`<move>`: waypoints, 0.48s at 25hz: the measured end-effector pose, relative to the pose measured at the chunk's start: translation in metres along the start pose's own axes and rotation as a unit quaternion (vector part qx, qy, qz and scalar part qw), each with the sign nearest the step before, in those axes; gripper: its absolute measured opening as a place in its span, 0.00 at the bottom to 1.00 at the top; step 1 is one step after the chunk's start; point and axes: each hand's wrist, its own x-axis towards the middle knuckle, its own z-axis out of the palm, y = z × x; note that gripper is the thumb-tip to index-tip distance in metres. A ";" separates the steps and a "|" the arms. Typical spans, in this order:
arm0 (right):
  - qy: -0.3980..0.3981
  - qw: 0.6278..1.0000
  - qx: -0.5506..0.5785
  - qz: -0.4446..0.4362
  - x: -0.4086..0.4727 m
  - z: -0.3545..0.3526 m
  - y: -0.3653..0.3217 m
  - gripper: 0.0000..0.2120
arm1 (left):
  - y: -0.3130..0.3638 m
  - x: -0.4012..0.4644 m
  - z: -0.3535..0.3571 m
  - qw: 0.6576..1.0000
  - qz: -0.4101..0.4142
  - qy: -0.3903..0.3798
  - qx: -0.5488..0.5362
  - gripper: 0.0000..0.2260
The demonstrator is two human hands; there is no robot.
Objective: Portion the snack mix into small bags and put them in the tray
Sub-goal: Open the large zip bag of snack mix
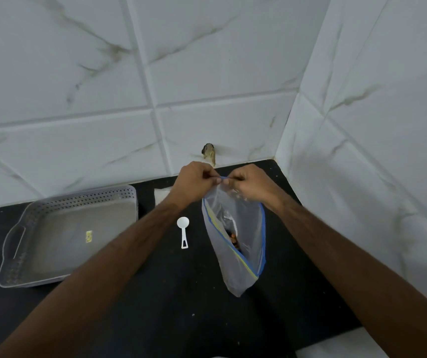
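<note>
Soft even light, faint shadows, sharp centre, wide-angle bending at edges

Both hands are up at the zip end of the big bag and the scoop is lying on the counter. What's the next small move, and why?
Probably pull the two hands apart to widen the mouth. The left hand and right hand both pinch the blue zip edge of the large bag, which is only partly open, with snack mix deep inside. The white scoop lies untouched and the tray holds no bags yet.

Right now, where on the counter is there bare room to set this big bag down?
Bare black counter lies in front of the scoop, between the forearms. The tray fills the left; its floor holds only a small sticker. Around the zip bag and both hands it is crowded.
</note>
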 end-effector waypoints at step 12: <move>-0.168 0.846 0.466 0.194 0.004 0.010 0.025 0.10 | -0.036 0.006 0.015 0.817 -0.187 -0.224 -0.497 0.07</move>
